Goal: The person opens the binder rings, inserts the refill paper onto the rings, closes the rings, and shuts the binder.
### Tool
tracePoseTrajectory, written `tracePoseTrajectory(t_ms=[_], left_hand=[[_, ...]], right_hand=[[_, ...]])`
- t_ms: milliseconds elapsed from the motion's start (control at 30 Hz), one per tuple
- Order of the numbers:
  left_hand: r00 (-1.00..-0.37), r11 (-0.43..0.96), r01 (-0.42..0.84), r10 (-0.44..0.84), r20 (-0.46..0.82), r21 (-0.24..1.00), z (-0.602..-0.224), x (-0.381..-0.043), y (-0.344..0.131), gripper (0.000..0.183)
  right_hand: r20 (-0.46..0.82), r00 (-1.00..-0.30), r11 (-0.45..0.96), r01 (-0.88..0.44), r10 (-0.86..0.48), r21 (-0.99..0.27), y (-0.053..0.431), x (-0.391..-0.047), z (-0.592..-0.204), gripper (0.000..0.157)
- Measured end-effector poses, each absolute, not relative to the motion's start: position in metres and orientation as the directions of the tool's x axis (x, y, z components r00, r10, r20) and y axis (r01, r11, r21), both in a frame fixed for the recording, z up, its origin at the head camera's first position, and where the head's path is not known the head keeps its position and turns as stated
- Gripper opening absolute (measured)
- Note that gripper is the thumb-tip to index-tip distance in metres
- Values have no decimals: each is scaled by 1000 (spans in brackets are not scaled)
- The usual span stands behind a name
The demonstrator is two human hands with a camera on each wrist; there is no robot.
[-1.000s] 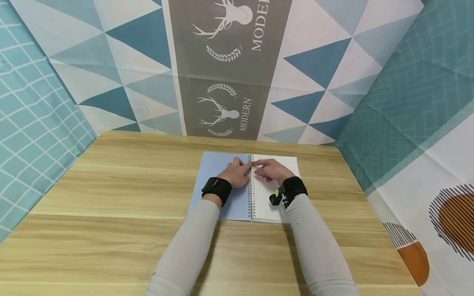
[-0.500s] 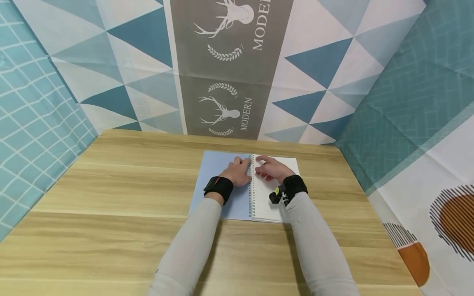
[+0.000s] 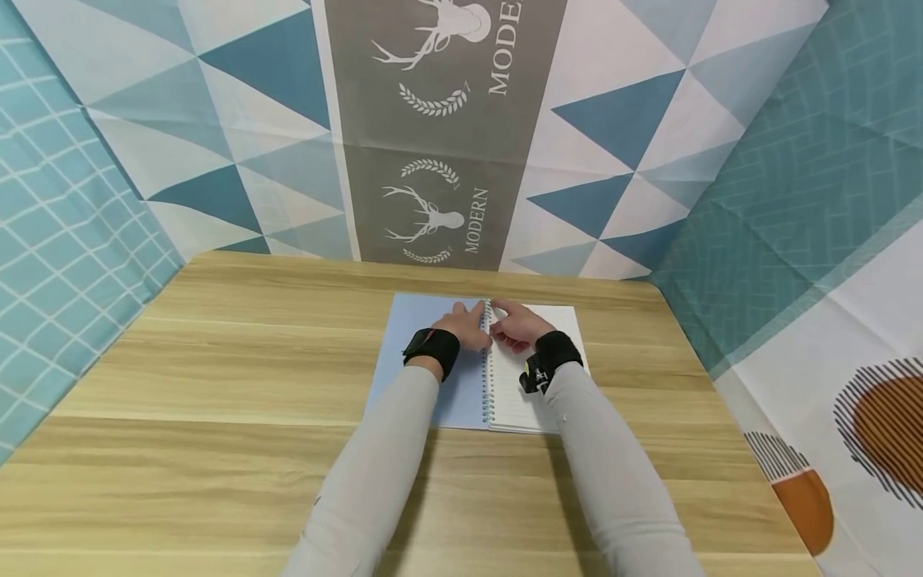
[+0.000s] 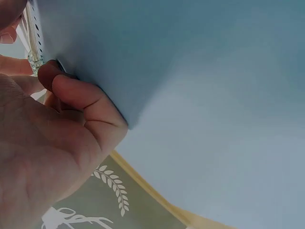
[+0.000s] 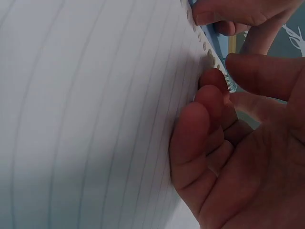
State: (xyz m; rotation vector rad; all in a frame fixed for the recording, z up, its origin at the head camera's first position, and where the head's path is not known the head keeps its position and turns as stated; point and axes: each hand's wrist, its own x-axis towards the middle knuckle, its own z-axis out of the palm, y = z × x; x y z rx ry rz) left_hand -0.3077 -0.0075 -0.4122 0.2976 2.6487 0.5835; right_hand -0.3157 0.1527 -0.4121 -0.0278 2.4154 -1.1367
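Observation:
A spiral notebook lies open on the table, its blue cover [image 3: 418,312] to the left and a lined white page [image 3: 562,320] to the right. Down the middle runs the spiral binding [image 3: 487,401]. My left hand [image 3: 465,327] rests on the cover beside the upper binding; its thumb reaches the punched edge, and its outer fingers curl against the cover. My right hand [image 3: 521,324] is at the binding's top end, with thumb and index on either side of the wire coil [image 5: 232,86]. Its other fingers curl onto the page. The fingertips' exact contact is partly hidden.
The wooden table [image 3: 252,465] extends around the notebook. Behind it hangs a patterned cloth [image 3: 425,168] with deer heads and triangles. Tiled-pattern cloth [image 3: 65,240] stands at the left, and more printed cloth [image 3: 793,240] at the right.
My right index finger first stretched to the binding, then drew back and spread from it; now the right hand is again at the top coil. Both hands shifted slightly away from me.

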Motion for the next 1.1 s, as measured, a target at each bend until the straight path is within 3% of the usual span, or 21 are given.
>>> tracePoseTrajectory(t_ms=[433,733,1100], left_hand=[[-899,883,95,274,-341,459,-405,-301,-7,85],[-912,888,154,296,-283,433,-416,-303,-6,80],[-895,882,313,398,-201,352,-409,-274,-13,56]], right_hand=[[-437,-880,657,219,-187,-722,153,-322,-415,66],[-356,-915,739,108,-188,-665,149,-313,-418,72],[-289,-920,815,-52,-263,-577,145,-293,-418,62]])
